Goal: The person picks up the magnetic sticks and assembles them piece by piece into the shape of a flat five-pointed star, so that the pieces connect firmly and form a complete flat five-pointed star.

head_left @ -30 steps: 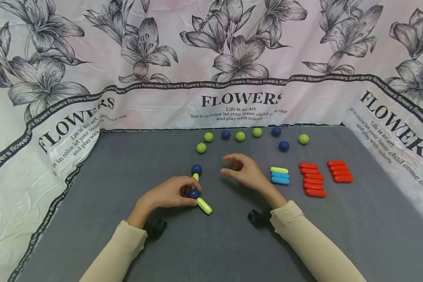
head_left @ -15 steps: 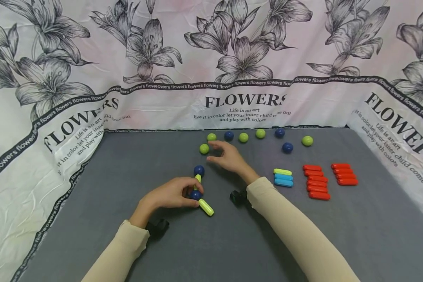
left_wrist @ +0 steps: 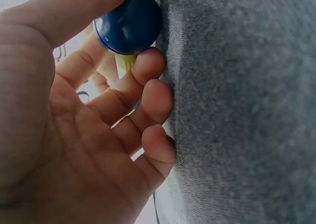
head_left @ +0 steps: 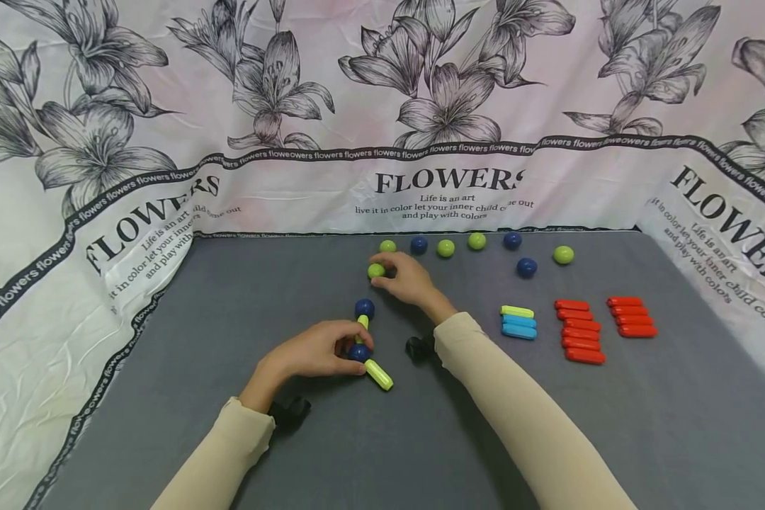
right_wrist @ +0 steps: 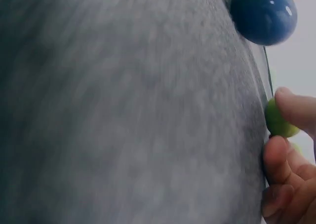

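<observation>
Grey cloth point(head_left: 331, 446) lies flat under both hands. The left hand point(head_left: 312, 350) is bent partly closed, and its thumb and a finger pinch a shiny blue ball point(head_left: 359, 353). Its other fingers curl loosely, with their tips down by the cloth. Two sticks meet that ball: the near yellow stick point(head_left: 379, 375) pokes out to the right of the left hand and slants toward the person, and the far yellow stick point(head_left: 363, 322) runs away from the hand to the far blue ball point(head_left: 365, 308). The right hand point(head_left: 411, 280) reaches out past the left one, with its thumb and finger a little apart and a green ball point(head_left: 375, 270) pinched between them. That ball is at the left of the right hand, low down by the cloth. Just beyond the right hand is another green ball point(head_left: 387, 246), and more blue and green balls point(head_left: 445, 248) spread out to the right of it. On the right side of the right hand, closer to the person, lie one short yellow stick point(head_left: 517, 312), two light blue sticks point(head_left: 519, 331) and, farther right, two bunches of red sticks point(head_left: 581, 335). Past everything hangs white cloth point(head_left: 293, 191) with black flowers.
</observation>
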Demonstrator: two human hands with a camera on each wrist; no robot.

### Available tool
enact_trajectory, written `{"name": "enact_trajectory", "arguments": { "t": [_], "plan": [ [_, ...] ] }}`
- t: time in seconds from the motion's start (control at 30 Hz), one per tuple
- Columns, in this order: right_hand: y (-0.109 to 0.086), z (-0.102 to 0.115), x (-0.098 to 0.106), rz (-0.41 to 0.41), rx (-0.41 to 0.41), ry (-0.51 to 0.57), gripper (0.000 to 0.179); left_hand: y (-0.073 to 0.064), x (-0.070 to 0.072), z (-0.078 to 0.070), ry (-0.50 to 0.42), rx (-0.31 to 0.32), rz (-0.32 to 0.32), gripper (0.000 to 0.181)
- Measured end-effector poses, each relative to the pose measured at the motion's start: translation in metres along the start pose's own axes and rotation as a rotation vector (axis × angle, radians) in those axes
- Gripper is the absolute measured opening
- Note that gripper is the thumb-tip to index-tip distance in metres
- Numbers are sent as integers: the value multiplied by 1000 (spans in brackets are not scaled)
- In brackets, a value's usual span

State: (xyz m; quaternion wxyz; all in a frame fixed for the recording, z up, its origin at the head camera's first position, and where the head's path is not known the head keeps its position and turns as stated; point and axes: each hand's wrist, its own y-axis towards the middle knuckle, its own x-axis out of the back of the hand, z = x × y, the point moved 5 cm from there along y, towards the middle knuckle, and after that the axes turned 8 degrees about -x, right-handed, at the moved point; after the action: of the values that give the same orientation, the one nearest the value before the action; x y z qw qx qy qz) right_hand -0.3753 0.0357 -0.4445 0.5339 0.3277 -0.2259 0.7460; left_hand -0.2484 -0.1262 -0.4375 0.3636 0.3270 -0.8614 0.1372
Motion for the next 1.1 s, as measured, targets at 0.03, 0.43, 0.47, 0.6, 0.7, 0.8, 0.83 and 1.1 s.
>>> {"name": "enact_trajectory", "arguments": {
  "t": [0.03,0.43,0.47,0.6,0.7,0.8,0.83,1.1],
  "plan": [
    [-1,-1,0,6,-3,15,42,0,0,0,5,-1,0,31],
    [-44,-11,5,185,23,219,40,3,-4,-14,249,-29,-69,48],
    [-49,-12,5,199,30,237,40,4,-4,-15,290,-40,-78,47],
    [-68,-14,8,253,49,276,38,7,-7,-19,388,-87,-113,34],
    [-82,-16,10,301,55,289,37,8,-8,-19,405,-102,-137,26],
    [-98,-17,12,362,69,312,37,8,-7,-18,396,-101,-161,24],
    [-103,-18,12,383,74,321,37,8,-7,-17,389,-98,-169,24],
    [-132,-18,14,503,117,398,38,9,-6,-15,357,-68,-209,22]
  ]
}}
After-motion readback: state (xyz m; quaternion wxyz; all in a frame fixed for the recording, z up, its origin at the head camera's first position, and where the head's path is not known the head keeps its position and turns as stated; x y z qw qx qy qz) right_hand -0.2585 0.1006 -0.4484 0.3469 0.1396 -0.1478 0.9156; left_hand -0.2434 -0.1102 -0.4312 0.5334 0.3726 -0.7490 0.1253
